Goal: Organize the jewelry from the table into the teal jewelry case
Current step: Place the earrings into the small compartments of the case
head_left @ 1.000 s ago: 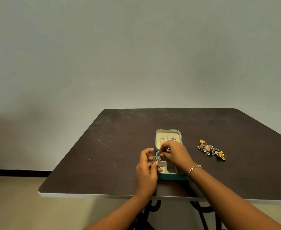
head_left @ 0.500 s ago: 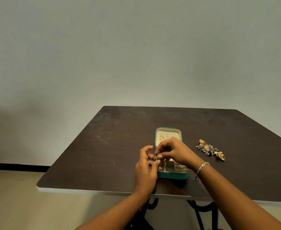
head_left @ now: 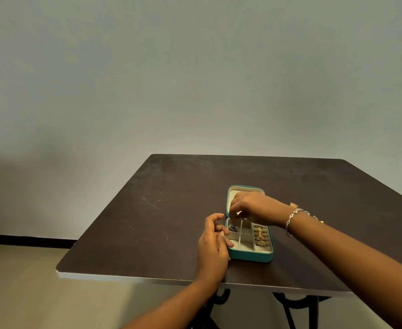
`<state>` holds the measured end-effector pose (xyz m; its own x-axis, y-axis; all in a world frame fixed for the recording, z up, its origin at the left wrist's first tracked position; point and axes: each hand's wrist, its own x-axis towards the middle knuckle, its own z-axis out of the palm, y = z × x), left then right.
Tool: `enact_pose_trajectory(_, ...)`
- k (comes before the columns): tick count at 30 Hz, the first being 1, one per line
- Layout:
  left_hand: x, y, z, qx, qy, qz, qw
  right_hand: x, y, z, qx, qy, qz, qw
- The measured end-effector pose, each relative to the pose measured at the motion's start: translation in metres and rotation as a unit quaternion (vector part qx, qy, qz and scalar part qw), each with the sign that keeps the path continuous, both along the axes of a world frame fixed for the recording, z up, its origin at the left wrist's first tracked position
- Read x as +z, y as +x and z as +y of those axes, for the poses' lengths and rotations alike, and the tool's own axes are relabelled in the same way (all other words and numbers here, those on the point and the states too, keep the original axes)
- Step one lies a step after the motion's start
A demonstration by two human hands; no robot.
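The teal jewelry case (head_left: 251,256) lies open on the dark table (head_left: 162,224), its lid (head_left: 245,188) tipped back. A dark earring (head_left: 231,228) sits in the case's top-left compartment, and gold rings (head_left: 260,235) fill the right column. My left hand (head_left: 213,248) rests with loosely curled fingers on the case's left rim, beside the dark earring. My right hand (head_left: 254,207) hovers over the hinge with its fingertips pinched together on a small jewelry piece that is too small to make out. Loose jewelry (head_left: 294,205) on the table is mostly hidden behind my right wrist.
A silver bracelet (head_left: 290,218) circles my right wrist. The table's near edge (head_left: 147,279) runs just below my left hand, with black iron legs (head_left: 288,307) under it. A plain wall stands behind the table, and pale floor lies to the left.
The dark earring that both hands held now lies in the top-left compartment. My right hand has moved up toward the lid and covers the loose jewelry on the table.
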<state>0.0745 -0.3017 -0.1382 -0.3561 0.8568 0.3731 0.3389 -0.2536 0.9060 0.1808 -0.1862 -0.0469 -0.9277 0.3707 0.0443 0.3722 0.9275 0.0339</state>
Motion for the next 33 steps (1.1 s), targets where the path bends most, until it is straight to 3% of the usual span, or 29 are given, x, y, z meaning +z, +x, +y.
enact_pose_trajectory(7,0.000,0.000,0.000,-0.005,-0.001,-0.008,1.000,-0.010,-0.002,0.002,0.044,0.040,-0.043,0.997)
enact_pose_trajectory(14,0.001,0.001,-0.001,-0.004,0.000,-0.015,1.000,-0.023,-0.002,0.000,0.035,0.031,-0.020,0.999)
enact_pose_trajectory(20,0.001,0.004,-0.006,0.008,0.027,0.017,0.999,-0.008,0.026,-0.001,-0.035,-0.021,0.135,0.990)
enact_pose_trajectory(27,-0.002,0.002,-0.005,0.058,0.046,0.130,0.989,-0.032,0.111,-0.008,-0.078,0.014,0.223,0.972)
enact_pose_trajectory(33,-0.007,0.003,-0.002,0.073,0.064,0.183,0.978,-0.062,0.177,-0.009,-0.193,-0.031,0.337,0.921)
